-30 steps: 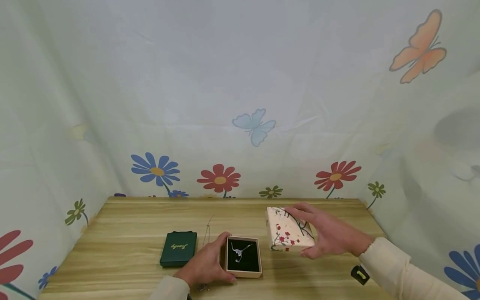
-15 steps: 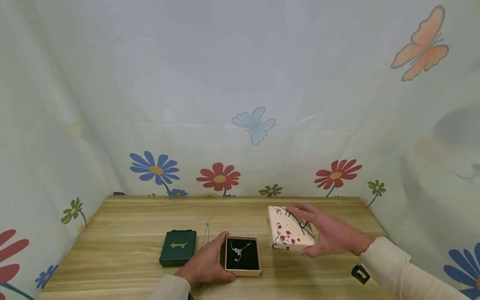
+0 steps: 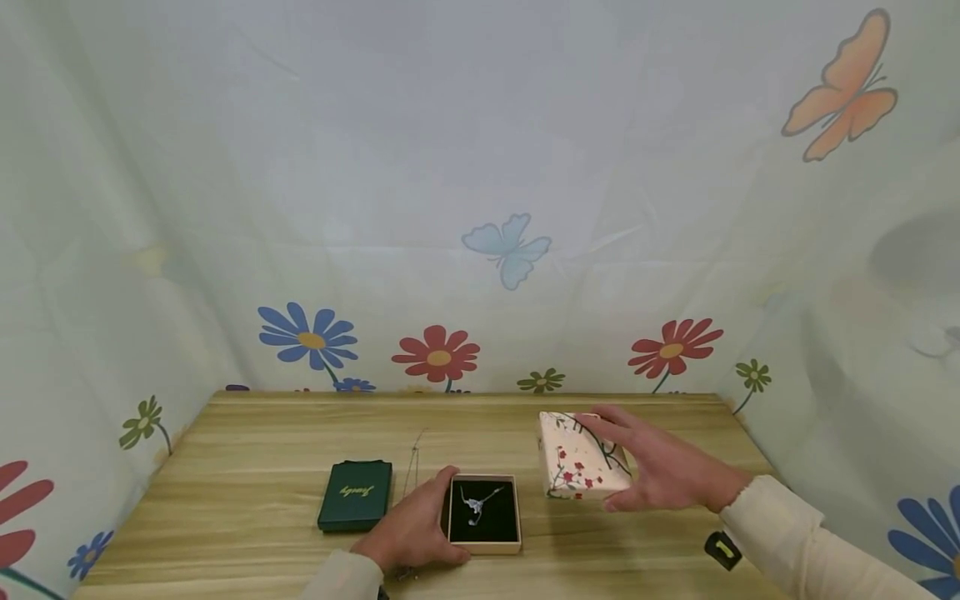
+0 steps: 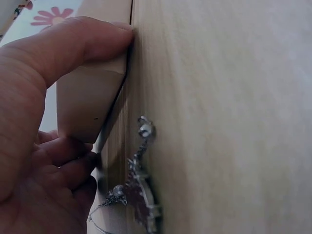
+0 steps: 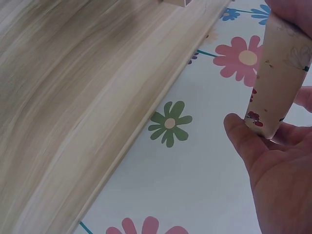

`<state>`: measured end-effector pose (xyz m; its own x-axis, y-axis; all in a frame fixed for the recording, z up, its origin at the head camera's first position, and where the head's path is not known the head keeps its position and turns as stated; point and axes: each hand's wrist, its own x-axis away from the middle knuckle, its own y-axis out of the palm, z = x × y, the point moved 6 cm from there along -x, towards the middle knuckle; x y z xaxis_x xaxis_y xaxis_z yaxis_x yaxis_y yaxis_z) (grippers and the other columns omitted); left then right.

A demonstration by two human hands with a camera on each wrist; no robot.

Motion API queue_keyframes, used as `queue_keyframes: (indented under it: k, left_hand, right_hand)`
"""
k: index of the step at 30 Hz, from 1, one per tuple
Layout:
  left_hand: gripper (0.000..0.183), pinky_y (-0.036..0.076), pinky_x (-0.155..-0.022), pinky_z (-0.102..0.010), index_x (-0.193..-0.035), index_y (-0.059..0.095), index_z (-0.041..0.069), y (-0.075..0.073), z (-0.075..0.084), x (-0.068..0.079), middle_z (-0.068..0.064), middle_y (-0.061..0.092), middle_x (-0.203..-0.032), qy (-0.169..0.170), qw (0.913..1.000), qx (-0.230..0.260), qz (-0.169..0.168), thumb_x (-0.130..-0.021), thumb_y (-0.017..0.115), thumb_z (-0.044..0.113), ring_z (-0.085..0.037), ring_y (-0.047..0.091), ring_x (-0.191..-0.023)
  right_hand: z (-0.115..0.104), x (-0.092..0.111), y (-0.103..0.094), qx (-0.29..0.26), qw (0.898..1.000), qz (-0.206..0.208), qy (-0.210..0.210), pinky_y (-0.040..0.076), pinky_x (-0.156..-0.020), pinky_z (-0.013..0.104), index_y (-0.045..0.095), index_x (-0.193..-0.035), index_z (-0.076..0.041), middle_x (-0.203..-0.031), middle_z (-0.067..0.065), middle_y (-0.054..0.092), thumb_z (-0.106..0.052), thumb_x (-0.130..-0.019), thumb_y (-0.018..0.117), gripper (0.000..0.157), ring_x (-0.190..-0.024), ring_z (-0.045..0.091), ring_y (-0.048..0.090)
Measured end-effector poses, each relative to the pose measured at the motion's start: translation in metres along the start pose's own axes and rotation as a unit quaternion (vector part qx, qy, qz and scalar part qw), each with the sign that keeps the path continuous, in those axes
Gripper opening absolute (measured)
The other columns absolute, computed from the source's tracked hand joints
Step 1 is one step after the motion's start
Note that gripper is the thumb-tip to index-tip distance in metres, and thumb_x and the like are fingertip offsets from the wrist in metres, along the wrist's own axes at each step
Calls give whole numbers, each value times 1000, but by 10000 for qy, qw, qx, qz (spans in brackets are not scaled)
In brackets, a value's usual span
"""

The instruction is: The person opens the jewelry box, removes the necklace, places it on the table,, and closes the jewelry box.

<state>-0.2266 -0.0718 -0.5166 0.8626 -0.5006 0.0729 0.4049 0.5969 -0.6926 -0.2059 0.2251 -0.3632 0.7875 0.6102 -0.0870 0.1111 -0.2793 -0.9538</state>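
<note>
Head view: green box [image 3: 356, 507] reads “Jewelry”; right grip [image 3: 662, 471] holds floral lid [image 3: 573, 462].

Right hand [image 5: 282, 170] grips the lid [image 5: 278, 83] at right of the right wrist view, digits at its upper and lower ends, narrow cream side with red and dark print facing the camera. Table [image 5: 97, 73] fills the left, wood grain, edge running diagonally, pale corner of a box [image 5: 176, 2] cut off at the top. Past the edge: white sheet [image 5: 209, 165] with a green flower [image 5: 169, 123], pink ones and blue ones, the lid overlapping a pink one.
</note>
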Motion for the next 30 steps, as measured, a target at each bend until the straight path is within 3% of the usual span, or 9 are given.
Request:
queue_keyframes:
  k: [6, 13, 20, 30]
  left_hand:
    - [121, 55, -99, -51, -161, 26, 0, 1, 0, 1, -8, 64, -132, 13, 9999, 41, -106, -69, 96, 40, -22, 64, -115]
    - [121, 56, -91, -44, -159, 27, 1, 0, 1, -1, -3, 66, -124, 7, 9999, 81, -131, -68, 97, 38, -14, 63, -101]
    - [118, 56, -91, -44, -157, 29, 3, 1, 1, -1, -3, 66, -122, -84, 9999, 4, -137, -68, 97, 39, -14, 61, -99]
    - [117, 56, -89, -42, -157, 29, 5, 1, -1, -2, -1, 66, -120, -83, 9998, 64, -181, -68, 97, 39, -12, 62, -97]
  right_hand:
    - [1, 1, 0, 8, 10000, -38, 17, 55, -101, 57, 37, -162, -21, -160, 9, 41, -44, -74, 93, 107, -132, 31, 54]
    - [1, 3, 1, 24, 10000, 10, -14, 54, -102, 59, 38, -162, -19, -161, 13, 41, -39, -74, 94, 106, -134, 36, 54]
    - [3, 8, 5, 39, 9998, 131, -150, 54, -100, 62, 39, -161, -17, -159, 19, 43, -35, -73, 96, 106, -133, 42, 55]
    - [7, 11, 11, 10, 9999, 137, -71, 55, -101, 59, 41, -160, -17, -157, 17, 44, -37, -72, 96, 106, -132, 37, 55]
